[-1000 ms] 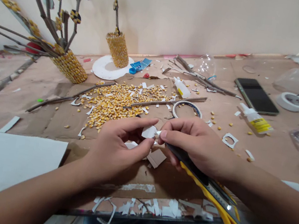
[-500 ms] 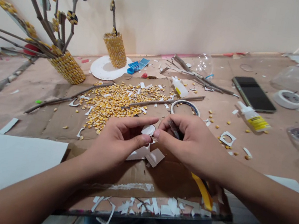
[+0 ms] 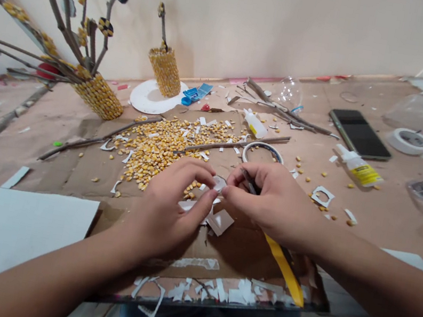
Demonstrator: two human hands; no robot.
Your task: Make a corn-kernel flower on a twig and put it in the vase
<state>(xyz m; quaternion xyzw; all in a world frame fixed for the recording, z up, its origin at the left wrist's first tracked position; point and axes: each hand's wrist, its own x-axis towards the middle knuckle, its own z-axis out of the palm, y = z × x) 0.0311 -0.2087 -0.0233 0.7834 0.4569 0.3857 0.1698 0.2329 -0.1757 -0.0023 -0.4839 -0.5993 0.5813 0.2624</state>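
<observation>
My left hand [image 3: 174, 209] has its thumb and fingers curled at the left edge of a small rounded piece of white paper [image 3: 219, 183]. My right hand [image 3: 270, 198] pinches the right edge of that piece between thumb and forefinger. A dark, narrow tool [image 3: 249, 181] is also tucked in my right hand; its kind is partly hidden. A long yellow part [image 3: 285, 271] shows below the right hand, and whether it belongs to the tool is unclear. White paper scraps [image 3: 220, 222] lie on the cardboard [image 3: 181, 240] below my hands.
Loose corn kernels [image 3: 155, 154] are heaped beyond my left hand. Behind stand two kernel-covered pots [image 3: 98, 95] with twigs. A tape roll [image 3: 263, 153], glue bottles [image 3: 362, 167] and a phone [image 3: 359, 133] lie to the right. White sheets [image 3: 20, 235] lie at left.
My left fingers have arched up and shifted around the paper piece, which has tilted and moved slightly right. The yellow part has swung a little. My right hand stays nearly in place.
</observation>
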